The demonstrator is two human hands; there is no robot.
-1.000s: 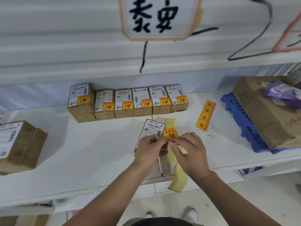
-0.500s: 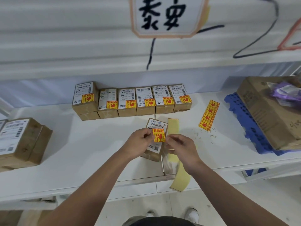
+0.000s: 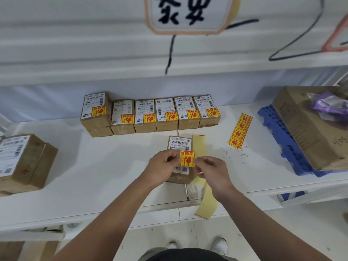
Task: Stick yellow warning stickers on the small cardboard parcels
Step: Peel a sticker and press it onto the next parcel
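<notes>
The left hand (image 3: 162,166) and right hand (image 3: 211,169) meet over one small parcel (image 3: 179,143) lying near the front edge of the white surface (image 3: 105,166). A yellow sticker (image 3: 187,158) with red print sits between them. The left fingers (image 3: 174,157) pinch its left edge and the right fingers (image 3: 200,161) pinch its right edge, both curled narrow. The sticker lies over the lower part of the parcel's white shipping label. Whether it is pressed down cannot be told.

A bare backing strip (image 3: 199,146) runs just beside the parcel's right side and hangs over the front edge. A strip of unused stickers (image 3: 240,130) lies to the right, apart from the hands. Behind, a row of six parcels (image 3: 150,113) stands side by side, each carrying a yellow sticker. A larger parcel (image 3: 24,161) rests at the far left. A large carton (image 3: 305,129) sits on a blue pallet (image 3: 273,132) at the right.
</notes>
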